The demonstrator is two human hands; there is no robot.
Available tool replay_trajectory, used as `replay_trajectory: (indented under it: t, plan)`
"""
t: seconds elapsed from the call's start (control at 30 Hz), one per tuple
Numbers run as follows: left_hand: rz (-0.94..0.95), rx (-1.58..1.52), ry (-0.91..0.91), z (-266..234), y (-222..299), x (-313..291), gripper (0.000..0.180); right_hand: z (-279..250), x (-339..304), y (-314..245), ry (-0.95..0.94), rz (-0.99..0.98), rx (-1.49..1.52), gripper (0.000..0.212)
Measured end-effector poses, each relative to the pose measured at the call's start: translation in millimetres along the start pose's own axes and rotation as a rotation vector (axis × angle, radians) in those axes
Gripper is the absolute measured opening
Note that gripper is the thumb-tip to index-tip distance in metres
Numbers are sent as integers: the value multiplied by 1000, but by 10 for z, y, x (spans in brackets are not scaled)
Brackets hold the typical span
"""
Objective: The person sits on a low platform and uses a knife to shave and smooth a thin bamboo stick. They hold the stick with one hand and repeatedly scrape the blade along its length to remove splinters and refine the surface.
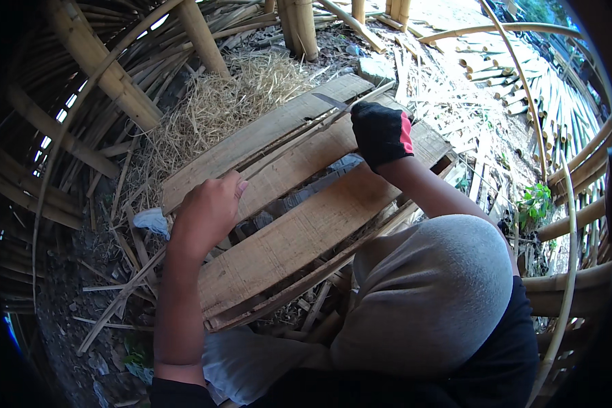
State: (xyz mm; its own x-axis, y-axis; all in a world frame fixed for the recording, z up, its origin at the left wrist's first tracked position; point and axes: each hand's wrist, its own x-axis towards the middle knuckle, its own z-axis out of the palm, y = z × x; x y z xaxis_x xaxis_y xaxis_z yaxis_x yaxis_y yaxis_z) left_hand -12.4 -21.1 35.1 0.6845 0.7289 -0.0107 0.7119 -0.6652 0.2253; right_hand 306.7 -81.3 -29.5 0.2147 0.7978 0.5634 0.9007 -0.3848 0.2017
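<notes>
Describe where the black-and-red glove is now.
In the head view, the black-and-red glove is right of centre in the upper half, worn on the right hand over the slatted wooden platform, right of the straw-like pile.

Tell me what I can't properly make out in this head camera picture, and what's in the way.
All in the head view:
- The handle of the knife: hidden inside the gloved right hand.
- Most fingertips of the bare left hand: hidden behind the hand's own back.
- What lies under the slatted wooden platform: mostly covered by its slats.
- The count of bamboo poles at upper right: glare and small size blur them together.
</notes>
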Motion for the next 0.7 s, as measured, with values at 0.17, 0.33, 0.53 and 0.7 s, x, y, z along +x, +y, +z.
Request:
replay_trajectory:
  t: [0.17,0.33,0.53,0.7]
  plan:
    - [33,-12,-22,121,48,-75,30,-82,-9,-37,-77,-113,-37,5]
    - [59,-159,-43,369,-10,-115,30,-165,192,252,-361,-315,-10,11]
    - [56,-127,-28,398,-44,-119,31,-187,372,353,-508,-383,112,22]
    - [-21,-146,-42,328,64,-170,33,-302,318,338,-630,6,295,30]
